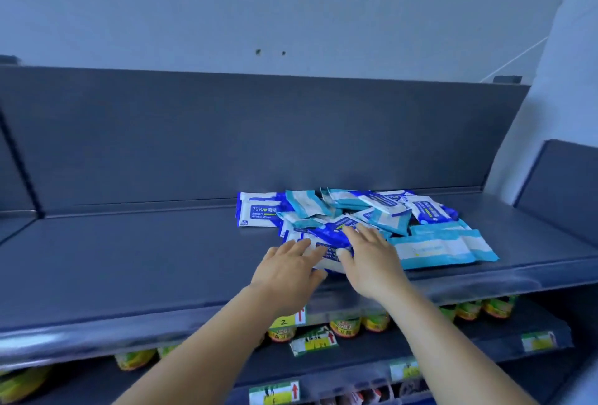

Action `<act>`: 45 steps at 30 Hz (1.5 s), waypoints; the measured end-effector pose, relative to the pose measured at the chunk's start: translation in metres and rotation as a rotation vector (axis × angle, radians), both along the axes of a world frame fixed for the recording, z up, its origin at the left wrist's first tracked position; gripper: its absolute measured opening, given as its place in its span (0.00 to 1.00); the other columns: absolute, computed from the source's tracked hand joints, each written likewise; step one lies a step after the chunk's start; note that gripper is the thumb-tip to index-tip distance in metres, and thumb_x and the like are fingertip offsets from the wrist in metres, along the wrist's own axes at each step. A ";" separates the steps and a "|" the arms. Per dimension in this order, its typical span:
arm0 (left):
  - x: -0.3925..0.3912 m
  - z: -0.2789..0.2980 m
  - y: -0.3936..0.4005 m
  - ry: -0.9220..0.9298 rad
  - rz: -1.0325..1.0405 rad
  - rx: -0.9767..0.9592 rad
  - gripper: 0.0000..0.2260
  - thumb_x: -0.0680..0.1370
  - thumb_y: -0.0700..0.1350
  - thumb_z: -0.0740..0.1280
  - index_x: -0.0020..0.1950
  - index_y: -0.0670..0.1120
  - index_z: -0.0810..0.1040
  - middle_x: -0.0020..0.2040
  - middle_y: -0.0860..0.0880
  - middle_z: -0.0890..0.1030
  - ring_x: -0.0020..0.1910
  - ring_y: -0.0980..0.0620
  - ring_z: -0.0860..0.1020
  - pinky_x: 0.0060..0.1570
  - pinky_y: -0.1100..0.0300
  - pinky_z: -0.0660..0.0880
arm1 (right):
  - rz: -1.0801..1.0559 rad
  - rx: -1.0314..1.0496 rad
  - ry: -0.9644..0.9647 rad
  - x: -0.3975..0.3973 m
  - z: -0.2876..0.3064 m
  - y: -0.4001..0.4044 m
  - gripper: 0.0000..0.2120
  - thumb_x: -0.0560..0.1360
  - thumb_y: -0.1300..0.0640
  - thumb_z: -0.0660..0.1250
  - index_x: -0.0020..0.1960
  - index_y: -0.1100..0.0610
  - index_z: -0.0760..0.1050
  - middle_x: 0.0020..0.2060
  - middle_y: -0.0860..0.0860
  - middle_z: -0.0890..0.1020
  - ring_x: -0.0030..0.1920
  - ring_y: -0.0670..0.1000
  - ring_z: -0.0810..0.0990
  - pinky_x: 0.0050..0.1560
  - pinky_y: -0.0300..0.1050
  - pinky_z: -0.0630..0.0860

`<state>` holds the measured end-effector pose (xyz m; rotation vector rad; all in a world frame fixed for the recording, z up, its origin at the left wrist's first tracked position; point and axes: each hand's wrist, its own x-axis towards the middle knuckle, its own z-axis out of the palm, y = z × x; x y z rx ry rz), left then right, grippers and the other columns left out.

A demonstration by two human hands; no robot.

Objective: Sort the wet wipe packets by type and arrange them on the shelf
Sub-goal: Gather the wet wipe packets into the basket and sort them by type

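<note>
I am laying my left hand (288, 270) and right hand (372, 259), fingers spread flat, on the near packets (326, 239) of the shelf (145, 259), probably to separate types.

A loose heap of flat plastic wet wipe packets (362, 220) lies on the dark grey metal shelf (145, 259), 2 kinds mixed together. The dark blue and white packets marked 75% overlap one another at slants; 1 of them (326, 254) lies directly under the fingertips of both hands, and another (257, 213) sits flat and apart, beyond the left fingers. The pale teal and white packets (443, 247) lie flat just right of the right fingers, with more tilted in the heap beyond them.
</note>
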<state>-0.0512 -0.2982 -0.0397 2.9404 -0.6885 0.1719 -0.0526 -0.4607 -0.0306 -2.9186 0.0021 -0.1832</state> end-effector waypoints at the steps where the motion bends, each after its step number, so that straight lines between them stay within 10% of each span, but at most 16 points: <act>1: 0.007 -0.003 0.000 0.037 0.016 -0.015 0.22 0.82 0.57 0.50 0.76 0.56 0.57 0.76 0.51 0.58 0.74 0.49 0.58 0.72 0.51 0.57 | -0.008 -0.001 0.064 0.012 -0.001 -0.003 0.26 0.82 0.44 0.48 0.78 0.48 0.50 0.77 0.50 0.53 0.77 0.54 0.50 0.73 0.53 0.55; 15: 0.040 -0.003 0.079 0.193 0.283 -0.287 0.14 0.76 0.58 0.65 0.56 0.52 0.68 0.58 0.51 0.73 0.46 0.50 0.74 0.49 0.56 0.72 | 0.344 0.100 0.264 0.041 -0.005 0.044 0.21 0.82 0.47 0.46 0.73 0.44 0.63 0.74 0.44 0.62 0.72 0.52 0.60 0.72 0.48 0.59; 19: 0.046 -0.004 0.108 0.224 0.379 -0.306 0.28 0.75 0.58 0.65 0.72 0.51 0.61 0.67 0.48 0.70 0.59 0.48 0.75 0.62 0.52 0.70 | 0.329 0.148 0.151 0.052 0.004 0.051 0.17 0.81 0.55 0.53 0.67 0.46 0.70 0.69 0.46 0.70 0.66 0.50 0.68 0.66 0.46 0.67; 24: 0.048 -0.008 0.107 0.205 0.474 -0.213 0.37 0.75 0.67 0.58 0.76 0.48 0.51 0.69 0.51 0.71 0.68 0.49 0.68 0.66 0.48 0.61 | 0.268 0.070 0.174 0.074 0.005 0.052 0.32 0.78 0.66 0.54 0.76 0.42 0.55 0.77 0.43 0.52 0.75 0.50 0.54 0.71 0.43 0.59; 32: 0.057 -0.005 0.096 0.342 0.415 -0.862 0.36 0.69 0.42 0.73 0.71 0.54 0.58 0.49 0.56 0.80 0.50 0.52 0.80 0.53 0.54 0.76 | 0.185 -0.007 0.274 0.088 0.013 0.058 0.32 0.73 0.37 0.63 0.74 0.45 0.62 0.68 0.50 0.67 0.66 0.52 0.69 0.64 0.48 0.69; 41: 0.059 0.006 0.088 0.475 0.536 -1.171 0.41 0.69 0.32 0.70 0.74 0.51 0.51 0.49 0.48 0.80 0.48 0.48 0.79 0.46 0.55 0.77 | 0.076 0.120 0.347 0.081 0.010 0.053 0.35 0.72 0.36 0.62 0.75 0.45 0.57 0.71 0.50 0.65 0.71 0.53 0.60 0.66 0.51 0.67; 45: 0.063 0.006 0.091 0.480 0.595 -1.212 0.16 0.70 0.32 0.69 0.45 0.50 0.68 0.50 0.43 0.81 0.46 0.45 0.80 0.44 0.53 0.78 | 0.034 0.101 0.306 0.070 0.019 0.048 0.26 0.65 0.36 0.70 0.60 0.45 0.72 0.57 0.48 0.73 0.62 0.52 0.70 0.61 0.49 0.71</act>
